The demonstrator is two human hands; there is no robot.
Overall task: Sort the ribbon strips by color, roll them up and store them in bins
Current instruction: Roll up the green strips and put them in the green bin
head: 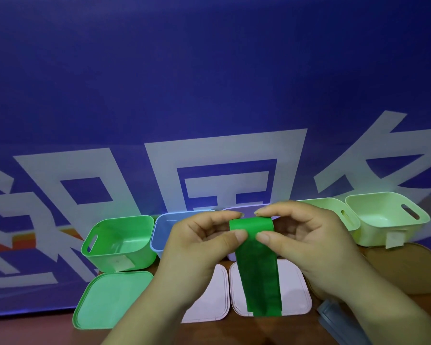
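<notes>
— While we hold the green ribbon strip [255,265] up above the counter [256,331], where do our hands sit on it?

— Both at its top end. Our left hand [197,245] pinches the left edge, thumb on the near face and fingers curled behind. Our right hand [309,242] grips the right edge the same way. Between our two thumbs the top of the strip curls over, away from us.

— And the rest of the strip?

— It hangs down toward us in front of the right pink lid [294,290]. Whether its lower end touches that lid, we cannot tell.

— What do we see beyond our fingers?

— A row of open bins along the back of the counter. At the left stands the green bin [139,257], with the blue bin [159,235] just beside it and partly hidden by our left hand. Just above our fingertips we see a little of the lavender bin [237,210]. At the right the pale green bins [373,235] stand side by side, close enough that we cannot see a gap.

— And the lids?

— Nearer to us, the green lid [110,300] lies flat in front of the green bin. Our left wrist covers part of the left pink lid [207,307]. A tan lid [408,270] lies in front of the pale green bins. Behind everything hangs a blue banner [209,83] with large white characters.
</notes>
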